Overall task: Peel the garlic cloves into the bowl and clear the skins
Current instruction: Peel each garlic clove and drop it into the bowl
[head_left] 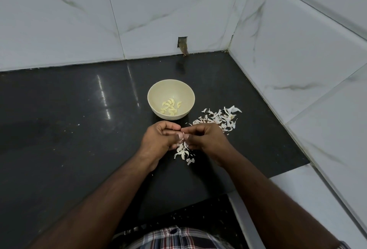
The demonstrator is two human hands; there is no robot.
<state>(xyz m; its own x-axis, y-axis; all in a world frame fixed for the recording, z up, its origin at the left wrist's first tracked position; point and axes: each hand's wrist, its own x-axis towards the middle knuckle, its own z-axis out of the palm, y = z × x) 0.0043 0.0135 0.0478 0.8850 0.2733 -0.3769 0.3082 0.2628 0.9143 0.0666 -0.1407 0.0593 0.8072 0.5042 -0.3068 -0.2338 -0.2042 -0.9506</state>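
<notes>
- Head view looks down on two forearms reaching forward over a dark counter [69, 109], the hands meeting just in front of a bowl [153, 98]
- Left hand [158, 137] is curled, thumb and fingers pinched on something small at the fingertips; right hand [204, 137] is curled the same way and pinches at the same spot, so the two hands touch thumb to thumb
- What they pinch is mostly hidden; only a sliver of pale skin shows between the thumbs, so I cannot tell if a clove is inside
- Peeled cloves [170, 107] lie in the bottom of the cream bowl, just beyond the hands
- Small skin pile [183, 152] lies on the counter directly under the hands; a larger skin heap [218, 119] spreads to the right of the bowl, beside the right hand
- Marble-look tiled walls [79, 20] close the back and right, forming a corner; the counter's left side lies open, with white specks scattered on it
- Small cut-out [182, 45] sits in the back wall at counter level
- Checked shirt [174, 237] shows at the bottom edge
</notes>
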